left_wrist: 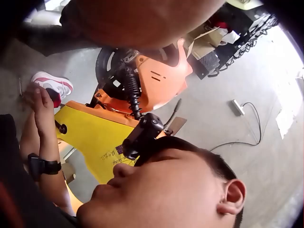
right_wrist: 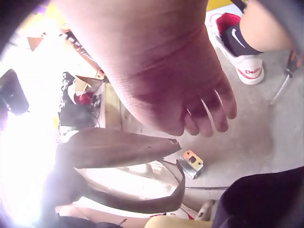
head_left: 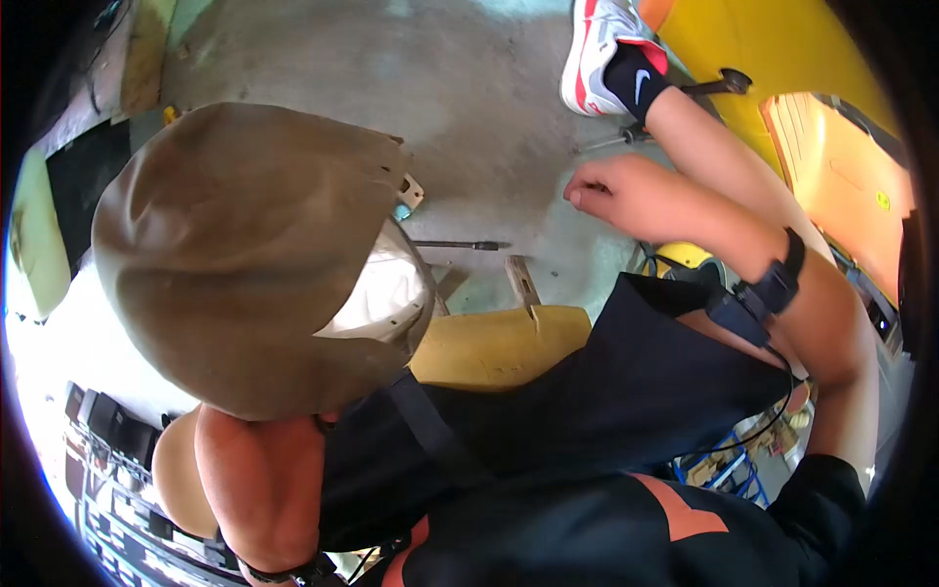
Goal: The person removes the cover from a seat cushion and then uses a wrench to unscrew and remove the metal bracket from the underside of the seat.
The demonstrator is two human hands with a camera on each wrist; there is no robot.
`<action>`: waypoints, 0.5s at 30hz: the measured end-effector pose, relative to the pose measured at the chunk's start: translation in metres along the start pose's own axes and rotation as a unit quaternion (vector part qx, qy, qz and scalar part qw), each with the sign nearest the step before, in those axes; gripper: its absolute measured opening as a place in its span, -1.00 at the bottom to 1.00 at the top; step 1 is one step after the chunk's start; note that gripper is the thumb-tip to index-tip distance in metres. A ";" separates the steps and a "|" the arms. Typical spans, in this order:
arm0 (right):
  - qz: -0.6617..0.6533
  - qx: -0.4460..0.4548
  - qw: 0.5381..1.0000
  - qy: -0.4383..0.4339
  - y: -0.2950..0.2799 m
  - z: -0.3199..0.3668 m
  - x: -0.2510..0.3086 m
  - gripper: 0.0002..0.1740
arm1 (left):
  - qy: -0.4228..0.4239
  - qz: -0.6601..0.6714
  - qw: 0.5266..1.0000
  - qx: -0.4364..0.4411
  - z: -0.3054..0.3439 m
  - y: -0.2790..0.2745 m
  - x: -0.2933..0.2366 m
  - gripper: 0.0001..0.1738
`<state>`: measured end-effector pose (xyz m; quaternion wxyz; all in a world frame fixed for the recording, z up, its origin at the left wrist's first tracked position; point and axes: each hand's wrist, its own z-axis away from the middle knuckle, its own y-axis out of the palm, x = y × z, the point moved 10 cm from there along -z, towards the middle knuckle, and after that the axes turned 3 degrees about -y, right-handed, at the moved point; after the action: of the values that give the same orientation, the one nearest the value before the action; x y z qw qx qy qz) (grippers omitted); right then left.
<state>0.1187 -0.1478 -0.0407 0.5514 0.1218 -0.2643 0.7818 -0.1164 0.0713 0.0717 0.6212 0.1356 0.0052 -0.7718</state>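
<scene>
A brown, leather-like seat cover (head_left: 235, 225) stands tilted at my left, its pale inner side (head_left: 386, 284) partly showing. In the head view my left forearm runs up to its lower edge, and the cover hides most of that hand. The left wrist view shows only a large blurred part of the left hand (left_wrist: 147, 21); I cannot tell how its fingers lie. My right hand (head_left: 626, 191) hovers over the floor near my right leg, fingers loosely bent, with nothing in it. Seen from the right wrist, its relaxed fingers (right_wrist: 213, 111) hang above the cover and a small metal bracket (right_wrist: 192, 161).
A screwdriver (right_wrist: 284, 80) lies by my shoe (head_left: 602, 59). On the floor ahead is a long dark rod (head_left: 474, 245). A yellow body panel (head_left: 773, 59) stands at my right, joined to orange parts and a shock absorber (left_wrist: 132, 90). A tan yellow surface (head_left: 499, 342) lies below me.
</scene>
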 end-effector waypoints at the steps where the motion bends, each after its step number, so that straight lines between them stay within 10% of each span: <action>1: -0.022 0.019 0.999 0.026 0.012 -0.008 -0.026 -0.68 | -0.006 -0.005 1.000 0.003 -0.001 0.005 0.002 -0.63; 6: -0.068 0.254 0.913 0.311 0.152 -0.017 -0.186 -0.53 | 0.018 -0.020 0.999 -0.019 0.004 0.013 -0.003 -0.72; 10: 0.045 0.427 0.870 0.243 0.223 -0.027 -0.182 -0.31 | 0.039 -0.010 0.999 0.019 0.001 0.004 -0.003 -0.74; 15: 0.005 0.362 0.882 0.302 0.298 -0.021 -0.205 -0.40 | -0.015 0.006 1.000 -0.006 0.009 -0.011 0.012 -0.77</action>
<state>-0.0809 -0.3744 -0.2401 0.5182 0.0691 0.2155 0.8248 -0.1309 0.0611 0.0757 0.6268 0.1200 -0.0003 -0.7699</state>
